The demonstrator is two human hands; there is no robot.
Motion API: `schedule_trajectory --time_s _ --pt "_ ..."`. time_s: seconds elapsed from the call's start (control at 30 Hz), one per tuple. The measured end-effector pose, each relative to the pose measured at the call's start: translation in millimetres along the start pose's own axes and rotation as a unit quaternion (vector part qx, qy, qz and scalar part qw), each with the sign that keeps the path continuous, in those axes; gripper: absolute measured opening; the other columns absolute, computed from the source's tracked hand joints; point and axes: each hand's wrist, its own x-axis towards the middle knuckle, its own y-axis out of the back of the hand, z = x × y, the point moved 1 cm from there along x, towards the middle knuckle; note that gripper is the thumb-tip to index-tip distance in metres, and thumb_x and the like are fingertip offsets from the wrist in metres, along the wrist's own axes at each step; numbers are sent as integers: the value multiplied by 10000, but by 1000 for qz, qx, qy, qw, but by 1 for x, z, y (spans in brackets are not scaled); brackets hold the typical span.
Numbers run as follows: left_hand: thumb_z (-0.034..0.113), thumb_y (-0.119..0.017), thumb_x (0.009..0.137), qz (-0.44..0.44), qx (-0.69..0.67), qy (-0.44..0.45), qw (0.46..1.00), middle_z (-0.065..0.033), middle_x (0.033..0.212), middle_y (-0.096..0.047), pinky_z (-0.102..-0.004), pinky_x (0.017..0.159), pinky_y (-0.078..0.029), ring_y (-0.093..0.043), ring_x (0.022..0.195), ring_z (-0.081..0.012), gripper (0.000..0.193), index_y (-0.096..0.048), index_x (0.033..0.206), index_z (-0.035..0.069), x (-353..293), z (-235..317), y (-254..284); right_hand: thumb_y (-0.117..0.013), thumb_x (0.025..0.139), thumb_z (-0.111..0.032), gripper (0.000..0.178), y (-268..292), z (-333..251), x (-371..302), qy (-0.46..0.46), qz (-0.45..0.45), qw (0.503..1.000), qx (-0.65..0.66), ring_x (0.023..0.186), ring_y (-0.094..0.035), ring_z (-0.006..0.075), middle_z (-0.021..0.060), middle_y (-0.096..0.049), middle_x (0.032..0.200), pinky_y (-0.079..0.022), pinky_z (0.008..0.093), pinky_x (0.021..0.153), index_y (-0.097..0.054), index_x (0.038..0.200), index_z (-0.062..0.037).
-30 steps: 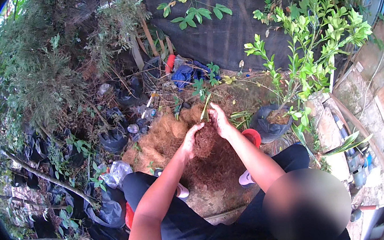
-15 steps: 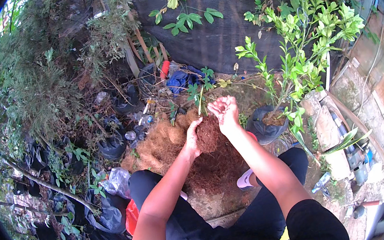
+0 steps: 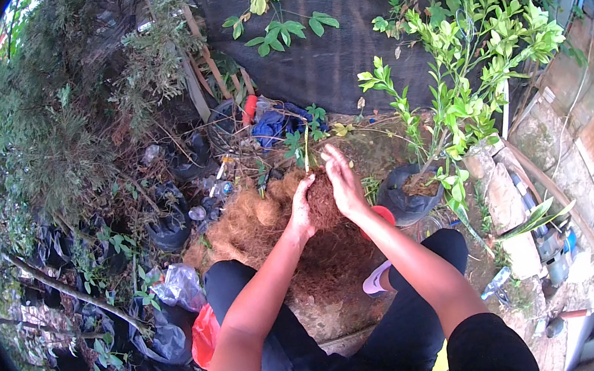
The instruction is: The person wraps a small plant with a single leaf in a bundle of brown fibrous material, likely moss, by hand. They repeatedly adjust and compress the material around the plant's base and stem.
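Brown fibrous clump: sides hidden by left hand and right hand; round-edged red object partly behind bare right forearm, kind unclear

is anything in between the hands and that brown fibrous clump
Nothing visible is: the left hand cups the brown fibrous clump on its left side, and the right hand lies against its right. A thin pale stem sticks up above the clump, without blocking either palm.

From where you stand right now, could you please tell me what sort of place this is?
Probably a backyard or small garden, outdoors: a leafy shrub stands in a black pot, and a dark sheet closes off the far side.
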Motion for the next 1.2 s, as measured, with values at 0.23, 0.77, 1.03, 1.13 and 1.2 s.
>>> schedule_trajectory --time_s 0.23,0.77,1.03,1.13,1.2 --pt "353 -575 1034 116 99 -107 983 -1 1008 -631 -294 815 -511 -601 930 -133 259 -634 1130 120 12 -20 -11 -569 1008 -316 428 2 10 -27 37 12 982 -184 1185 -635 388 245 -656 1260 -488 432 1005 -625 1299 -7" --pt "288 -521 1059 93 186 -177 962 -33 1124 -669 -298 941 -471 -610 1041 -140 328 -616 1274 58 46 -6 -28 -514 1019 -538 667 8 33 35 -164 85 977 106 1341 -466 233 129 -505 1432 -327 372 1142 -394 1506 -98" --pt "375 -468 1089 148 414 -275 855 -73 1229 -666 -290 998 -451 -583 1118 -124 486 -585 1357 -14 31 -2 -49 -520 1019 -553 642 5 41 34 -230 -8 954 193 1236 -548 201 83 -596 1357 -411 354 1063 -519 1460 -86" --pt "417 -402 1102 120 422 -265 859 -81 1242 -661 -300 1014 -439 -580 1134 -138 527 -583 1364 -3 31 2 -47 -521 1021 -542 618 6 41 31 -244 -17 948 202 1207 -566 188 76 -605 1357 -417 358 1056 -546 1426 -75" --pt "421 -376 1106 110 420 -246 867 -94 1252 -655 -307 1027 -430 -576 1147 -151 535 -583 1361 -1 33 1 -42 -534 979 -619 680 8 40 29 -245 -44 948 198 1261 -516 208 99 -597 1365 -389 377 1056 -568 1414 -98"
